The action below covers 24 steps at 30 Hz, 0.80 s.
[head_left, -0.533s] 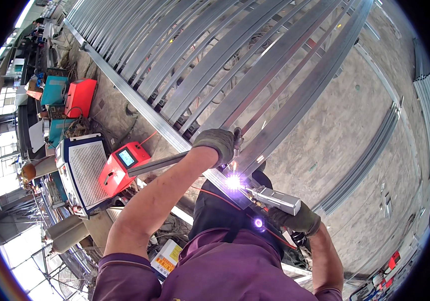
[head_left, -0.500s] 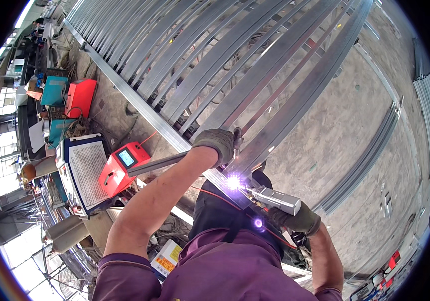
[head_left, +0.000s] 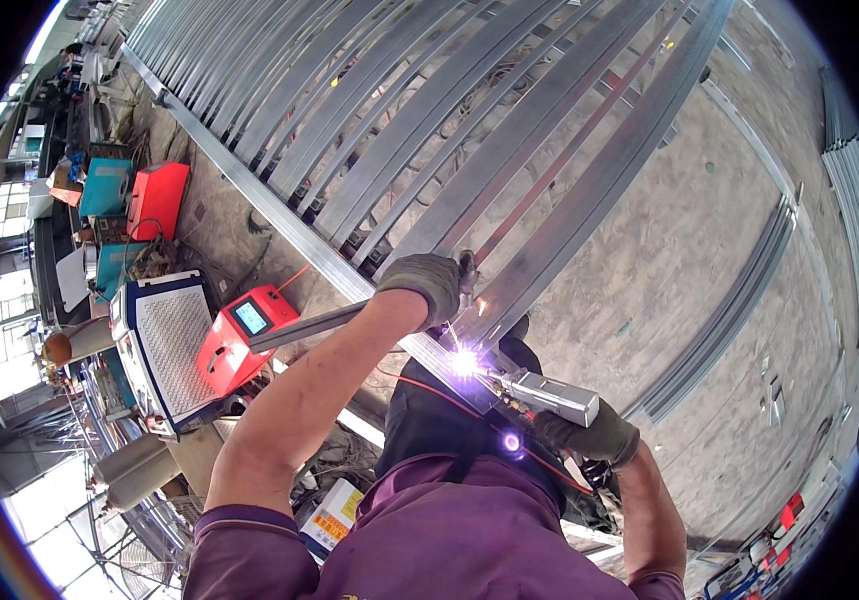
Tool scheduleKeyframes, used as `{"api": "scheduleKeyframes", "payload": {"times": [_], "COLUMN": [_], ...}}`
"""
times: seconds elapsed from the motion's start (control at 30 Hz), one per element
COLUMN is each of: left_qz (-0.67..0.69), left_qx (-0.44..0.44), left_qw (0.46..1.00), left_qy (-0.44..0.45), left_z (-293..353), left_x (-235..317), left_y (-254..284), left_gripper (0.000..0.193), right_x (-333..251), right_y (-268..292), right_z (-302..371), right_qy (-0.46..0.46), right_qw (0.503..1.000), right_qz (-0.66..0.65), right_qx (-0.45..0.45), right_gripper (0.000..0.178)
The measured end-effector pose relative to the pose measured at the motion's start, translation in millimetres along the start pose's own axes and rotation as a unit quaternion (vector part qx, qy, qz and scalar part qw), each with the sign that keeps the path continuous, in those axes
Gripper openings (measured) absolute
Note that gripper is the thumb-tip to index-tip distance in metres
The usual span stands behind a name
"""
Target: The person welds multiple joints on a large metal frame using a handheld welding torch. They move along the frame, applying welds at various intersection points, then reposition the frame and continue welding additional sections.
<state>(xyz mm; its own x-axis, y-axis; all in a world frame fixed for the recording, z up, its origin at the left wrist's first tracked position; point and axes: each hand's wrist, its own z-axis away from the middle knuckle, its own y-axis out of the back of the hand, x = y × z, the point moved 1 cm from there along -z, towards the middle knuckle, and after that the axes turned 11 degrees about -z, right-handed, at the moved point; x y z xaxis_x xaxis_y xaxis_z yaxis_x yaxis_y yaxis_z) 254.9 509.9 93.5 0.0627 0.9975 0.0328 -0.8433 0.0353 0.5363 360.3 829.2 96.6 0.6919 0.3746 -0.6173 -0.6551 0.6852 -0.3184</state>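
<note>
**Bright glare at the near corner of a slatted metal frame (head_left: 524, 158)**

At far left, windows and a cluttered strip of benches edge the workshop. Just inward stand teal boxes (head_left: 106, 187) with a red case (head_left: 157, 200) beside them; lower down, grey cylinders (head_left: 136, 470) lie near a pile of scrap. A blue-and-white machine (head_left: 166, 345) comes next, then a red unit (head_left: 239, 342) with a lit screen, close to the frame's near rail. A grey bar (head_left: 301, 330) runs from in front of that unit to behind the left forearm, which hides its other end.

The gloved left hand (head_left: 419, 283) is curled beside the rail, at a metal fitting (head_left: 466, 272); what its fingers close around cannot be told. A white-violet glare (head_left: 464, 362) covers the corner joint. The wearer's legs are just below that corner, with an orange hose (head_left: 427, 384) passing across them.

The gloved right hand (head_left: 591, 436) is wrapped around a torch (head_left: 552, 396), its tip at the glare. On the concrete further right lies a bundle of bars (head_left: 736, 308); more long bars (head_left: 856, 200) are stacked at the far edge.
</note>
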Motion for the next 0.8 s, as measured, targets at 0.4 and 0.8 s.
{"api": "scheduleKeyframes", "payload": {"times": [0.4, 0.8], "left_qz": [-0.024, -0.032], "left_qx": [-0.007, -0.001], "left_qw": [1.000, 0.999], "left_qy": [0.006, 0.002], "left_z": [-3, -3], "left_x": [0, -1], "left_y": [0, 0], "left_gripper": [0.038, 0.038], "right_x": [14, 27], "right_y": [4, 5], "right_z": [-1, 3], "right_qy": [0.017, 0.026], "right_qw": [1.000, 0.999], "right_qz": [-0.005, -0.037], "right_qx": [-0.019, 0.016], "right_gripper": [0.040, 0.043]}}
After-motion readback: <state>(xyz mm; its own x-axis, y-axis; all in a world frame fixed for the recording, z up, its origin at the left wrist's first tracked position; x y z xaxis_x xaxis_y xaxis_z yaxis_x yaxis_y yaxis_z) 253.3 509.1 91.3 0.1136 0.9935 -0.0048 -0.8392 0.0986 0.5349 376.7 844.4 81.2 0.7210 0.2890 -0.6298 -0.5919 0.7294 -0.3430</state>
